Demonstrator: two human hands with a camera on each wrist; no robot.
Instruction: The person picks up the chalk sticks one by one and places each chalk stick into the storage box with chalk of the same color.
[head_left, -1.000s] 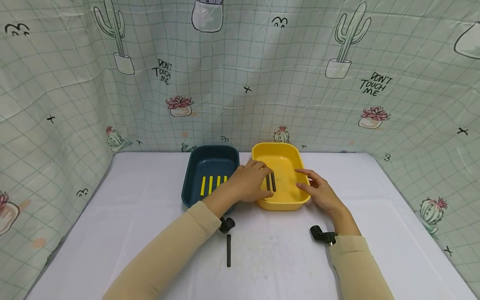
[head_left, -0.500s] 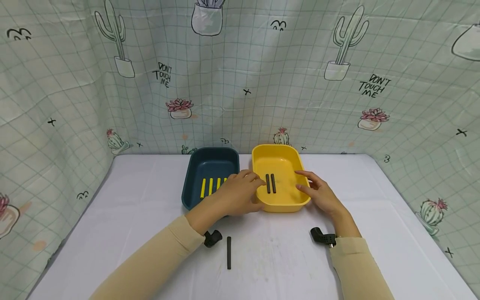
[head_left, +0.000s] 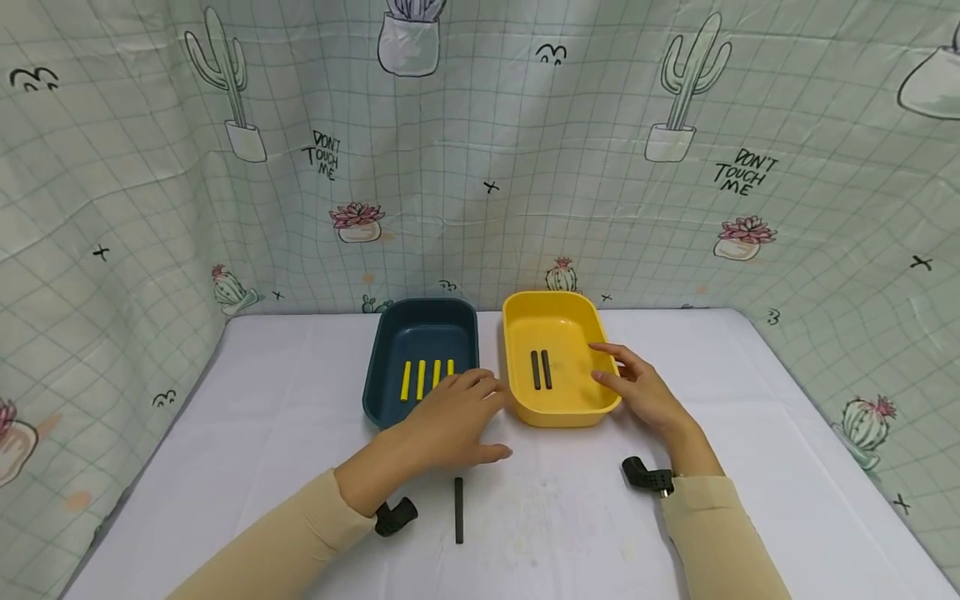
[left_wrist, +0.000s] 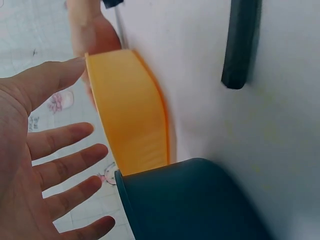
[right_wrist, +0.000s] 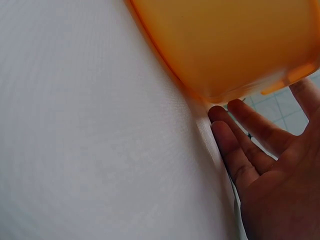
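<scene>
In the head view my left hand (head_left: 450, 421) is over the near right edge of the dark blue tray (head_left: 374, 367), fingers spread and holding nothing. Several short yellow sticks (head_left: 421, 380) lie in a row in that tray, partly covered by this hand. One black stick (head_left: 459, 510) lies on the table just below it. Two more black sticks (head_left: 541, 370) lie side by side in the yellow tray (head_left: 558, 417). At that tray's right side, my right hand (head_left: 648, 392) holds the rim, thumb reaching over it; the right wrist view shows fingers (right_wrist: 235, 145) against the outer wall.
A white cloth covers the table (head_left: 262, 433). Behind it hangs a pale curtain (head_left: 480, 125) with a grid and cactus drawings. Black wrist cameras (head_left: 396, 517) are on both wrists. The two trays stand close together at the far side.
My left hand has moved back from the yellow tray, toward me and left, its fingers spreading. The two black sticks inside now show fully. My right hand stays at the tray's rim.
</scene>
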